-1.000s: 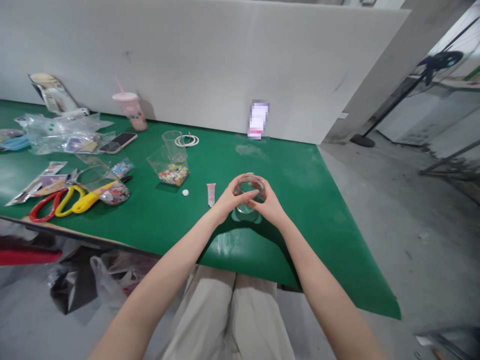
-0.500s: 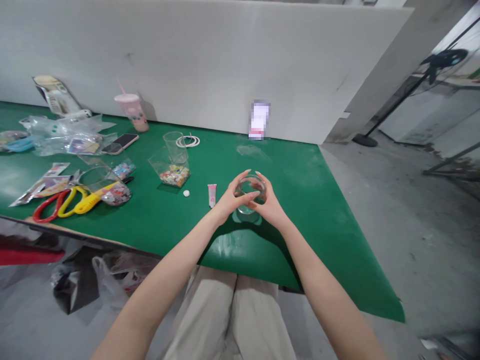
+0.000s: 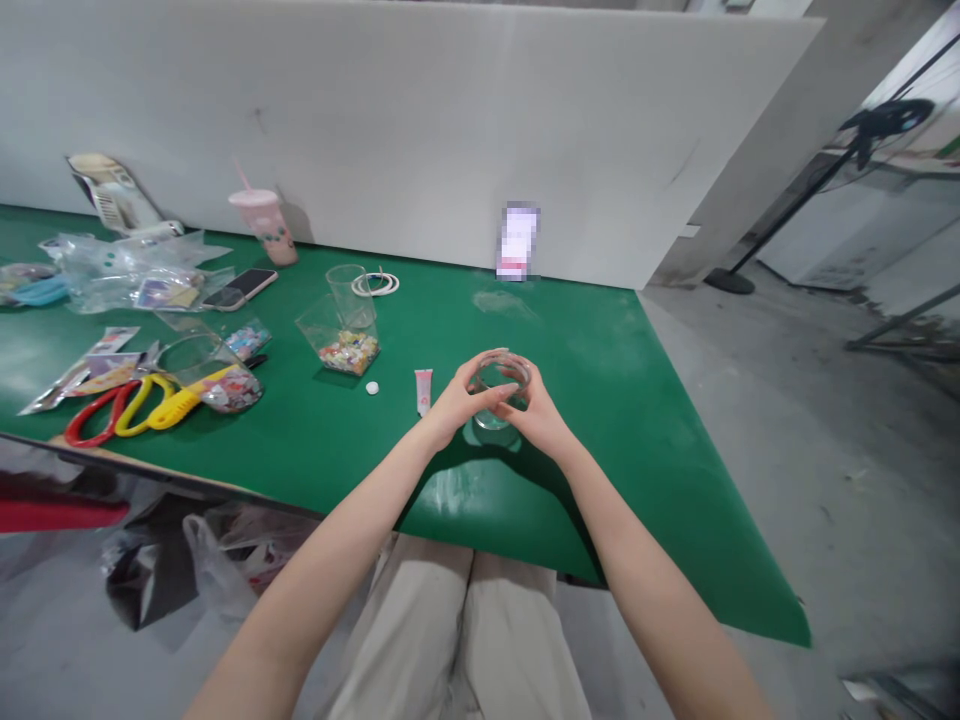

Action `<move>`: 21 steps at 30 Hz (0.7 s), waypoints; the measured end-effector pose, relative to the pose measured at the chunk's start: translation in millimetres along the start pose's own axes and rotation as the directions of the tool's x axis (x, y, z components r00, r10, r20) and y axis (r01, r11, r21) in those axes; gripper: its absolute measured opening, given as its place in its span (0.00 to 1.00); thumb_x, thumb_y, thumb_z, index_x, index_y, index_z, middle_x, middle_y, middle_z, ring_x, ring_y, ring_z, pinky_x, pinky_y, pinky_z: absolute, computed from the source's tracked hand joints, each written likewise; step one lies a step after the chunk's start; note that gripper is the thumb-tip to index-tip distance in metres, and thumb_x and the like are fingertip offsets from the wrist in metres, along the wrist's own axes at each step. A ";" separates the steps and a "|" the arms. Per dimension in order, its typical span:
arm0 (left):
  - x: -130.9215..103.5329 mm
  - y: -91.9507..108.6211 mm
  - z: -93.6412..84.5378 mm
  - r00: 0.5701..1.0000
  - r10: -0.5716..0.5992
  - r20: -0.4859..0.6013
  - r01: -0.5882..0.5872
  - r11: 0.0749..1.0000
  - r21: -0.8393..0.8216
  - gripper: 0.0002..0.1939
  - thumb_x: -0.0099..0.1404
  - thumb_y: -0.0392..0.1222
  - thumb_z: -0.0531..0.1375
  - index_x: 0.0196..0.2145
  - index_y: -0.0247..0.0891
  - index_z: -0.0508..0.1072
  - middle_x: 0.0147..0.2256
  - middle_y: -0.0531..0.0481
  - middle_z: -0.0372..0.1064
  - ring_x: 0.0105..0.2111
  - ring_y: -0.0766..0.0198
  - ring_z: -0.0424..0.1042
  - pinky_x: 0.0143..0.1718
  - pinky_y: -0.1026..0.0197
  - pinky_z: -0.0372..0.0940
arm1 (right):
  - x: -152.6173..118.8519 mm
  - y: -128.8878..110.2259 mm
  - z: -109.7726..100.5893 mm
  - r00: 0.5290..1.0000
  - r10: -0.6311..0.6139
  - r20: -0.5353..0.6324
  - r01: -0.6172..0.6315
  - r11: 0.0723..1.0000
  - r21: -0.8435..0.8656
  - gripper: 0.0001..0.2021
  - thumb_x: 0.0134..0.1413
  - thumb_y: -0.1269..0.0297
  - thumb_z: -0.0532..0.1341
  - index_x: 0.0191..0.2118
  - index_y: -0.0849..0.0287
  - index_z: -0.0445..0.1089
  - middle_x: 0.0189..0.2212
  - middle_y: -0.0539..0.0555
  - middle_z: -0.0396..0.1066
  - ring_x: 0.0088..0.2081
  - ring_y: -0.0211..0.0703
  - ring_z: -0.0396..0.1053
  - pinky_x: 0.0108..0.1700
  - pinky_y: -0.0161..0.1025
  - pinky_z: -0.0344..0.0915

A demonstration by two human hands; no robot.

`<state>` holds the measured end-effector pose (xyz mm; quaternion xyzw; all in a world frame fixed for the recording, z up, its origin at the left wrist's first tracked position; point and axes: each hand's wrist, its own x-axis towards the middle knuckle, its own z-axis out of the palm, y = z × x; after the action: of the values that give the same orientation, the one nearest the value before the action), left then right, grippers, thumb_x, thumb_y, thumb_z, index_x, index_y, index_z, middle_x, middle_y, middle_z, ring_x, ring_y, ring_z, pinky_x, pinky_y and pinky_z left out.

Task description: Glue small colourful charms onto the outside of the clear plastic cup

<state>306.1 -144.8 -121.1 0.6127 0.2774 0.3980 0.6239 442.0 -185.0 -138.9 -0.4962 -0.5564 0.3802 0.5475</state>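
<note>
A clear round cup (image 3: 493, 418) is held upright near the front of the green table (image 3: 615, 400). My left hand (image 3: 459, 400) wraps round its left side, and my right hand (image 3: 541, 408) wraps round its right side. Both thumbs cross the near side of the cup. Just left of my left hand lies a small pink tube (image 3: 424, 391), with a round white cap (image 3: 372, 388) farther left. A clear angular cup (image 3: 351, 350) holding colourful pieces stands beyond the cap.
Scissors (image 3: 120, 412), a yellow-handled tool (image 3: 180, 402) and a tipped cup (image 3: 234, 388) lie at the left. Behind are plastic bags (image 3: 112, 270), a phone (image 3: 244, 288), a pink tumbler (image 3: 266, 225), a white cable (image 3: 376, 284) and a lit phone (image 3: 517, 240) against the panel.
The fingers of both hands have curled in slightly over the cup's far rim. The cup has stayed in nearly the same place.
</note>
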 end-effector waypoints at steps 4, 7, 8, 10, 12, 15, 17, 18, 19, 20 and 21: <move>-2.3 -0.5 -1.4 1.000 -0.004 -0.024 0.004 1.000 0.006 0.32 0.53 0.46 0.65 0.56 0.51 0.63 0.57 0.49 0.61 0.59 0.50 0.55 0.60 0.46 0.48 | -0.3 -1.8 -0.1 1.000 -0.011 -0.005 0.011 1.000 0.012 0.40 0.38 0.49 0.68 0.57 0.52 0.52 0.56 0.60 0.58 0.57 0.51 0.59 0.59 0.52 0.57; -5.3 0.7 -3.0 0.997 0.011 -0.076 -0.004 0.995 0.099 0.34 0.54 0.48 0.65 0.57 0.52 0.60 0.59 0.49 0.58 0.61 0.51 0.52 0.60 0.47 0.46 | -0.8 -2.0 -0.9 1.000 0.003 -0.023 -0.003 1.000 -0.001 0.43 0.37 0.50 0.69 0.60 0.51 0.50 0.56 0.60 0.59 0.57 0.51 0.60 0.58 0.52 0.58; -6.3 1.5 -3.5 0.996 0.025 -0.091 -0.011 0.988 0.154 0.33 0.54 0.49 0.64 0.57 0.52 0.60 0.59 0.49 0.56 0.61 0.51 0.51 0.61 0.47 0.45 | -0.9 -2.0 -1.2 1.000 0.011 -0.029 -0.011 1.000 -0.009 0.43 0.37 0.50 0.69 0.60 0.51 0.50 0.56 0.60 0.59 0.57 0.52 0.60 0.57 0.53 0.59; -7.9 3.0 -4.0 0.992 0.063 -0.105 -0.033 0.962 0.270 0.31 0.56 0.50 0.63 0.57 0.52 0.61 0.60 0.49 0.55 0.61 0.53 0.50 0.61 0.48 0.45 | -0.8 -2.1 -1.8 0.999 0.024 -0.036 -0.025 1.000 -0.020 0.41 0.38 0.51 0.69 0.59 0.51 0.52 0.56 0.60 0.60 0.57 0.53 0.59 0.56 0.53 0.59; -8.8 4.4 -4.0 0.990 0.092 -0.103 -0.051 0.935 0.350 0.29 0.57 0.51 0.61 0.56 0.51 0.62 0.59 0.48 0.56 0.61 0.55 0.51 0.61 0.49 0.45 | -0.5 -2.9 -2.2 0.999 0.032 -0.034 -0.033 0.999 -0.023 0.39 0.39 0.52 0.68 0.58 0.51 0.54 0.56 0.60 0.60 0.57 0.53 0.59 0.56 0.53 0.59; -9.0 5.1 -3.5 0.991 0.097 -0.094 -0.055 0.928 0.369 0.29 0.58 0.51 0.60 0.57 0.49 0.61 0.58 0.46 0.57 0.60 0.55 0.51 0.60 0.51 0.46 | -0.3 -5.1 -2.3 0.998 0.045 -0.041 -0.046 0.999 -0.025 0.37 0.39 0.53 0.68 0.57 0.52 0.55 0.55 0.60 0.61 0.57 0.53 0.59 0.56 0.54 0.59; -8.8 4.6 -3.4 0.992 0.082 -0.091 -0.045 0.937 0.345 0.29 0.58 0.51 0.60 0.57 0.48 0.61 0.59 0.46 0.56 0.61 0.55 0.51 0.60 0.51 0.47 | -0.5 -6.5 -2.1 0.998 0.047 -0.039 -0.048 0.999 -0.026 0.37 0.39 0.54 0.68 0.56 0.53 0.56 0.54 0.61 0.61 0.57 0.54 0.59 0.55 0.54 0.59; -8.8 4.1 -3.4 0.993 0.073 -0.091 -0.039 0.944 0.328 0.29 0.58 0.51 0.61 0.57 0.49 0.61 0.59 0.46 0.56 0.61 0.54 0.51 0.59 0.51 0.47 | -0.8 -6.7 -1.9 0.998 0.044 -0.036 -0.045 0.999 -0.025 0.36 0.39 0.54 0.68 0.56 0.53 0.56 0.54 0.61 0.61 0.57 0.54 0.60 0.55 0.54 0.59; -8.8 3.4 -3.4 0.994 0.065 -0.092 -0.034 0.950 0.310 0.29 0.58 0.51 0.61 0.57 0.49 0.61 0.60 0.46 0.55 0.61 0.54 0.51 0.59 0.50 0.47 | -1.1 -6.7 -1.7 0.999 0.040 -0.031 -0.041 0.999 -0.024 0.36 0.40 0.54 0.68 0.56 0.52 0.56 0.54 0.60 0.61 0.57 0.53 0.60 0.55 0.54 0.59; -8.8 2.5 -3.6 0.994 0.057 -0.093 -0.028 0.956 0.291 0.29 0.58 0.51 0.61 0.57 0.49 0.62 0.60 0.47 0.55 0.61 0.54 0.51 0.59 0.50 0.47 | -1.4 -6.4 -1.4 0.999 0.035 -0.029 -0.036 0.999 -0.023 0.36 0.40 0.54 0.68 0.56 0.52 0.55 0.54 0.60 0.61 0.57 0.53 0.60 0.55 0.53 0.59; -8.9 1.7 -3.7 0.994 0.052 -0.092 -0.025 0.962 0.272 0.29 0.58 0.51 0.61 0.57 0.50 0.62 0.60 0.47 0.55 0.61 0.54 0.50 0.59 0.50 0.47 | -1.7 -5.9 -1.1 0.999 0.031 -0.031 -0.031 0.999 -0.022 0.36 0.40 0.53 0.68 0.56 0.52 0.55 0.54 0.60 0.61 0.57 0.52 0.60 0.56 0.53 0.59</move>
<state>298.0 -150.3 -121.0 0.6770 0.3474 0.3984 0.5122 442.1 -188.1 -133.4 -0.5165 -0.5444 0.3748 0.5443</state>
